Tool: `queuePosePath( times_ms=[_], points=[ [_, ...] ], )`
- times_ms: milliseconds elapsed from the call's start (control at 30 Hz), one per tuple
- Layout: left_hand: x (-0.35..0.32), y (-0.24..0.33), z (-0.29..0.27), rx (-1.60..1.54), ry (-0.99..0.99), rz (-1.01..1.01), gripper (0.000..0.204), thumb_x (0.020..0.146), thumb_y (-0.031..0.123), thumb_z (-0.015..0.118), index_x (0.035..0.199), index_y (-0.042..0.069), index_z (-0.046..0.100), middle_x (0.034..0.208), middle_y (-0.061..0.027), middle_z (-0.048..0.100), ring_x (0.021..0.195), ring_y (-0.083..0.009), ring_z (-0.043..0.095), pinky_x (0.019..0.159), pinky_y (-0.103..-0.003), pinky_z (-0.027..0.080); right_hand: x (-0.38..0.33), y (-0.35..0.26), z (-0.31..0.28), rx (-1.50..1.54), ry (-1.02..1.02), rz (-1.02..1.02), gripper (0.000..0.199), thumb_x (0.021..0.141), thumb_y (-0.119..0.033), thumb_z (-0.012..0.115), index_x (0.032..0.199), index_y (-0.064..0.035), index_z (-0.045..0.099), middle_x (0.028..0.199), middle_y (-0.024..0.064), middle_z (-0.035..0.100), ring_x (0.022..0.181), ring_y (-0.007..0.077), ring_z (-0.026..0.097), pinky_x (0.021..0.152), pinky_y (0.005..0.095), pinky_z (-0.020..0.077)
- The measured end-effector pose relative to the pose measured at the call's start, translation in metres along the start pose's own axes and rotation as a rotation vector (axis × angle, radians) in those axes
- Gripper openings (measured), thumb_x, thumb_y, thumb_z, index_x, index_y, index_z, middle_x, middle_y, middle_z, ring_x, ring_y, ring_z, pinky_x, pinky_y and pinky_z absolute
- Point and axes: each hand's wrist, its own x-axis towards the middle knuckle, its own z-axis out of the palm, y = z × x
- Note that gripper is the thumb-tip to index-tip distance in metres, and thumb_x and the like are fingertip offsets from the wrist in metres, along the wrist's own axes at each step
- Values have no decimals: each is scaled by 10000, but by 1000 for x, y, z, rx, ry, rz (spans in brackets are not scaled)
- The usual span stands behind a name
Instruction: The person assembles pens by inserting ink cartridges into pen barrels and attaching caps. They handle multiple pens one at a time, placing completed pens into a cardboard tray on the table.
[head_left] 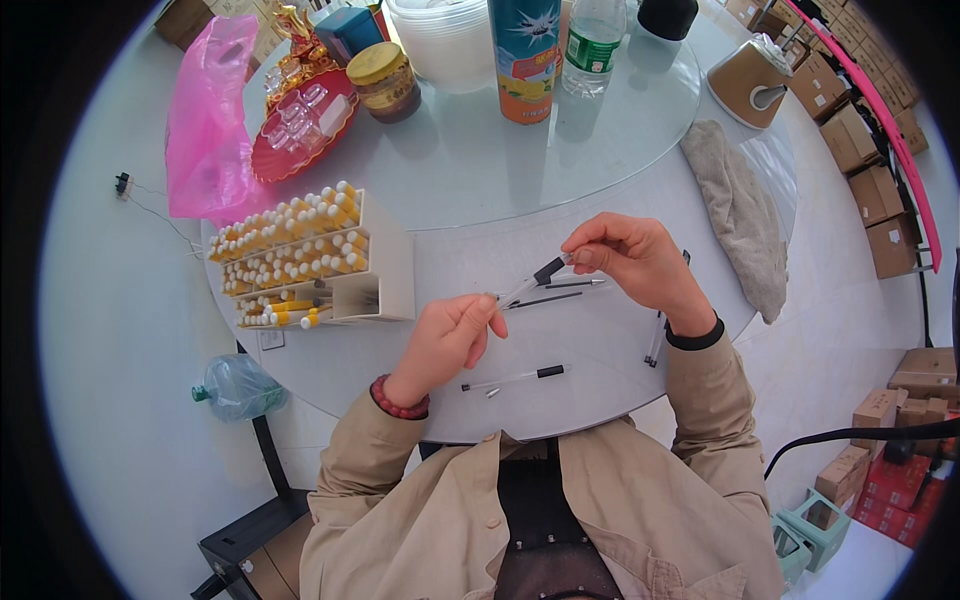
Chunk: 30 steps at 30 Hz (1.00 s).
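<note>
A clear pen barrel with a black grip (549, 270) slants between my hands above the table. My left hand (452, 338) pinches its lower clear end. The fingers of my right hand (635, 262) are closed at the other end, by the black grip; whether a tiny part sits between those fingertips is too small to tell. Thin dark pen refills (545, 299) lie beneath the barrel. Closer to me rests another clear pen (515, 379) with a black grip, and beside it a small silver pen tip (492, 393). More pen parts (656, 342) lie below my right wrist.
At left stands a white rack (392, 265) of yellow sticks with white ends. Behind are a pink bag (212, 120), a red tray (262, 160), a jar (385, 85), a tall can (525, 60) and a water bottle (592, 50). A grey towel (735, 215) lies right.
</note>
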Motion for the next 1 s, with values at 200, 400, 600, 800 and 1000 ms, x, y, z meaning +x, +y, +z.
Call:
queuePosePath(
  times_ms=[200,400,600,800,1000],
  points=[
    [1,2,-4,-177,-63,-117,479,1057,354,423,789,21,639,464,35,434,428,-37,340,468,-223,303,0,2,-1,-19,-16,-30,114,933,24,611,1018,20,687,903,55,711,848,104,672,770,232,550],
    [2,4,-5,-228,-67,-151,494,1060,363,409,789,21,642,452,30,431,422,-44,334,479,-218,312,0,-1,0,16,9,19,143,941,5,610,1066,9,681,927,51,710,865,108,674,764,232,539],
    [2,4,-5,-240,-62,-138,499,1060,365,408,787,19,642,447,31,423,421,-44,331,476,-219,310,3,-6,-9,-59,65,53,182,999,-126,571,1050,19,669,875,41,693,782,94,646,690,225,514],
    [2,3,-4,-223,-62,-138,495,1060,360,410,793,17,647,448,34,420,428,-43,332,472,-224,306,3,-6,-6,-67,-12,175,252,996,-218,595,931,12,678,741,19,652,654,74,580,597,216,472],
    [1,4,1,-179,-51,-115,380,1046,324,477,902,24,661,537,34,512,477,-26,395,483,-218,327,3,-7,0,-80,-9,213,206,975,-184,625,920,8,674,712,13,636,649,69,577,573,211,465]
  ],
)
